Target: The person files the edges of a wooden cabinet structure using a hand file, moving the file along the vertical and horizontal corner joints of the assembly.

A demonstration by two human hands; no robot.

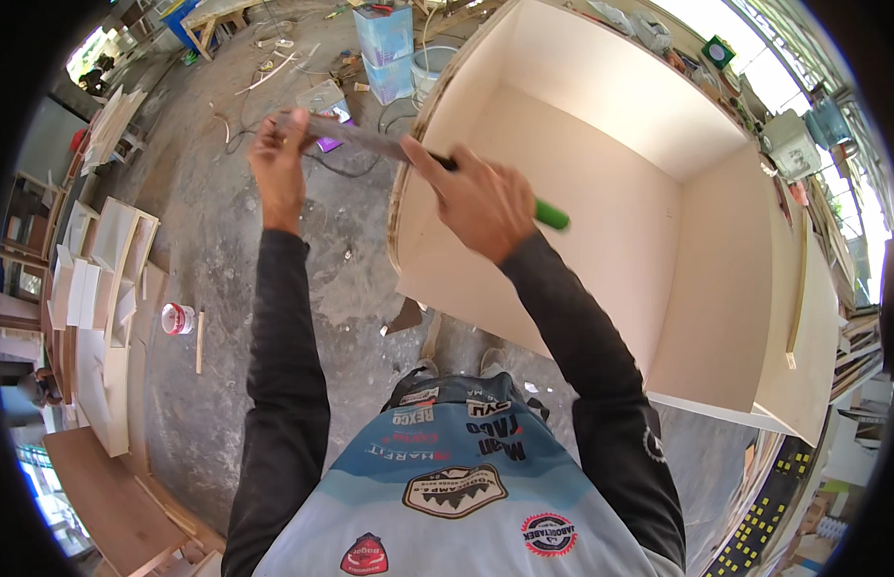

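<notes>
A long flat file (362, 137) with a grey blade and a black-and-green handle is held slantwise in front of me. My left hand (278, 178) is closed on the blade's far left end, its fingers pinching the tip. My right hand (485, 204) wraps round the handle, with the index finger stretched along towards the blade. The green end sticks out to the right of that hand. Under my right hand and forearm stands a large open wooden box (581, 192) with pale inner faces. Its rough left edge (399, 207) lies just below the blade, which appears apart from it.
Light blue containers (384, 58) and a white bucket (433, 67) stand beyond the box's left edge. Cables and scraps lie on the concrete floor (216, 221). Stacked boards (110, 298), a small tub (177, 318) and a stick (200, 342) are at left.
</notes>
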